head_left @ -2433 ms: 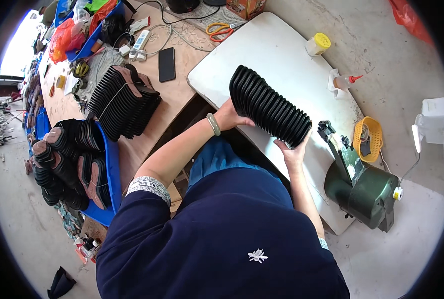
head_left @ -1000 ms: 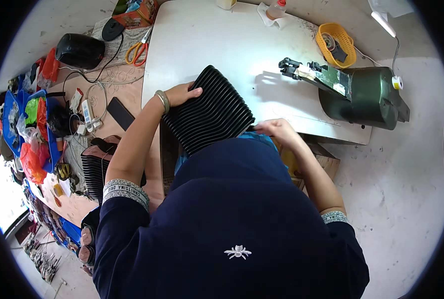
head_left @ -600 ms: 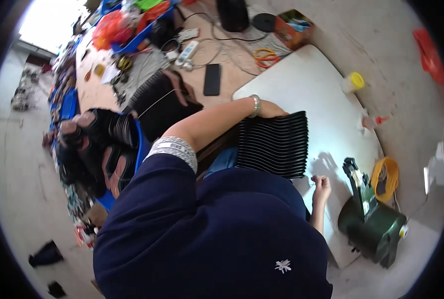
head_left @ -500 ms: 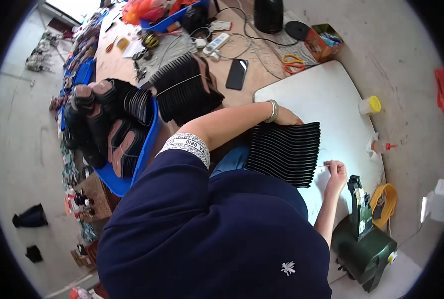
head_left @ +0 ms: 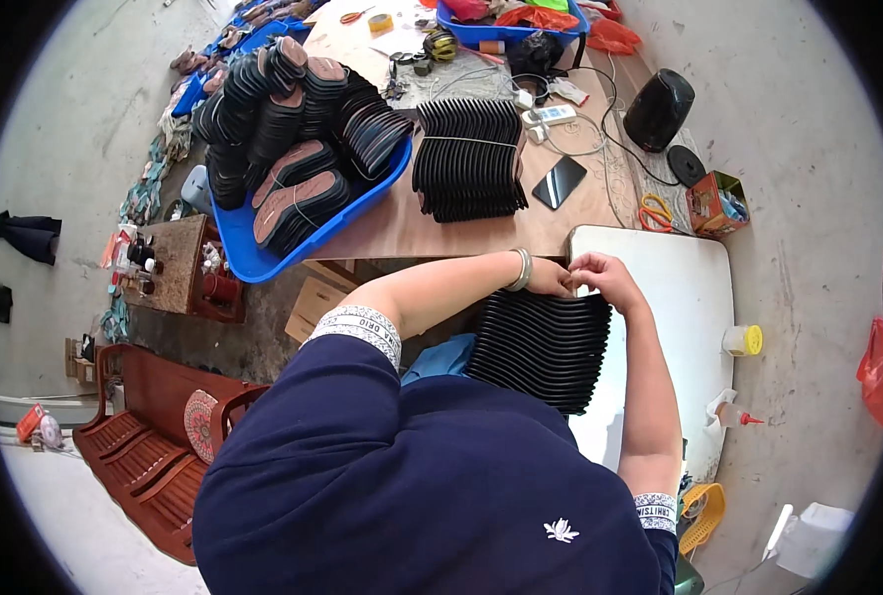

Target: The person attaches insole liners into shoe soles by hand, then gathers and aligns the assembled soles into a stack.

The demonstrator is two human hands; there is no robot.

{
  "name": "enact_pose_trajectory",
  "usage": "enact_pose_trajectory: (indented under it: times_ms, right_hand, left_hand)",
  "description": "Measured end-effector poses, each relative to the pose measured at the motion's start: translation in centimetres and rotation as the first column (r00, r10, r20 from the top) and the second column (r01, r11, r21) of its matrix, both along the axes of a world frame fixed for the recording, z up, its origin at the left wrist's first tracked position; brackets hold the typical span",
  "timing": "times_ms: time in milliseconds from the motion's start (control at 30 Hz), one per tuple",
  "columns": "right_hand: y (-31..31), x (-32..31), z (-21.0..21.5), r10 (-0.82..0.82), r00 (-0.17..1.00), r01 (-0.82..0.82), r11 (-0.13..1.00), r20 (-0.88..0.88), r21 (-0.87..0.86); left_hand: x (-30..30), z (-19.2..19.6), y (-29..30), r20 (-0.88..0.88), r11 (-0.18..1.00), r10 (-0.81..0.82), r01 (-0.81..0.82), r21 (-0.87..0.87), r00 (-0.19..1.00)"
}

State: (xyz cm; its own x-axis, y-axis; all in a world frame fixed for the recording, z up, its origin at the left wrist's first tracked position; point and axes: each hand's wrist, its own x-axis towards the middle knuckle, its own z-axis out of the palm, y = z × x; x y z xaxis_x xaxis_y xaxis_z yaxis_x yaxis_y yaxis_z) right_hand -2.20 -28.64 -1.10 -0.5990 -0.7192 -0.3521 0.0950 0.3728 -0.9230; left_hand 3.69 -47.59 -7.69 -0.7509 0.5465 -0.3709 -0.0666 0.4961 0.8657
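A stack of thin black shoe soles stands on edge in front of me, at the left side of the white table. My left hand is closed at the far end of the stack, a metal bangle on its wrist. Close against it, my right hand is bent over with its fingers pinched together. Whatever the fingertips hold is too small to make out. Farther off, another stack of black soles, bound with a pale string, lies on the wooden table.
To the left, a blue tub is heaped with black and brown soles. A phone, orange-handled scissors, a power strip and cables lie beyond the white table. A yellow-lidded jar and red-tipped bottle stand at its right edge.
My right hand has come from the stack's near right side to its far end, meeting my left hand. The view has swung, so a red-brown wooden bench now shows at lower left.
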Motion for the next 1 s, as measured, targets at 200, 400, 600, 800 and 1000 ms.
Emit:
enact_pose_trajectory:
  times_ms: [200,400,600,800,1000]
  right_hand:
    - [0.2,0.1,6.6,0.035,0.999,-0.04,0.957,0.023,0.288]
    - [3.3,-1.0,6.3,0.465,0.804,-0.106,0.725,-0.37,0.68]
    - [9.2,5.6,-0.9,-0.139,0.977,0.111,0.979,0.163,0.171]
    - [13.0,17.4,-9.3,-0.334,0.883,0.399,0.904,0.329,-0.153]
    - [13.8,21.7,-9.8,-0.404,0.816,0.548,0.768,0.414,-0.33]
  left_hand:
    - [0.7,1.3,-0.9,0.065,1.0,0.019,-0.018,-0.02,0.998]
    - [-1.8,0.3,-0.1,-0.042,0.996,-0.087,0.086,-0.014,0.995]
    - [-2.9,0.4,-1.8,-0.102,0.986,-0.031,0.014,-0.165,0.994]
    - [-1.2,3.9,-2.9,-0.213,0.938,-0.041,-0.036,-0.345,0.976]
    - [-2.1,4.4,-1.6,-0.251,0.93,-0.17,0.071,-0.36,0.953]
